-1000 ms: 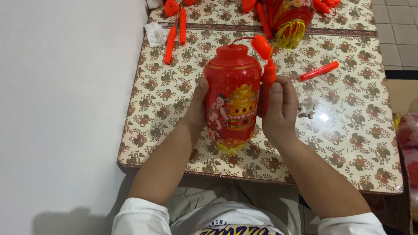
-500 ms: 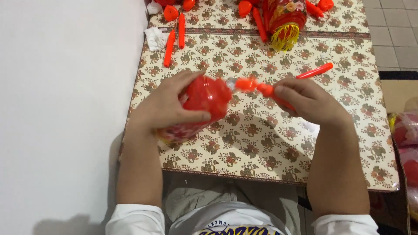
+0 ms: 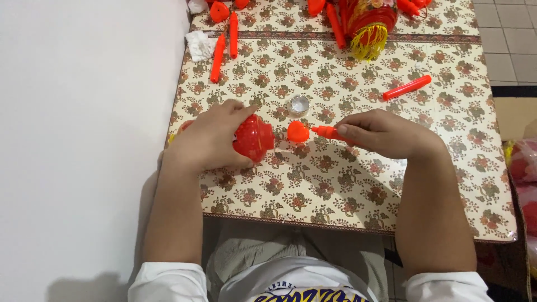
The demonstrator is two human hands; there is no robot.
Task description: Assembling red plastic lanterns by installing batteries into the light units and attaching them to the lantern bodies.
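A: Gripping check, left hand point(image 3: 210, 140)?
B: Fingers wrapped round the red lantern point(image 3: 254, 137), lying on its side near the table's point(image 3: 358, 196) 9 o'clock edge.
A: Right hand point(image 3: 386, 134)?
B: Pinching an orange handle stick point(image 3: 327, 132), its heart-shaped tip point(image 3: 298, 131) pointing to 9 o'clock, just short of the lantern.
A: Room?
B: Open tabletop toward 6 o'clock; small silver cap point(image 3: 300, 104) at 12.
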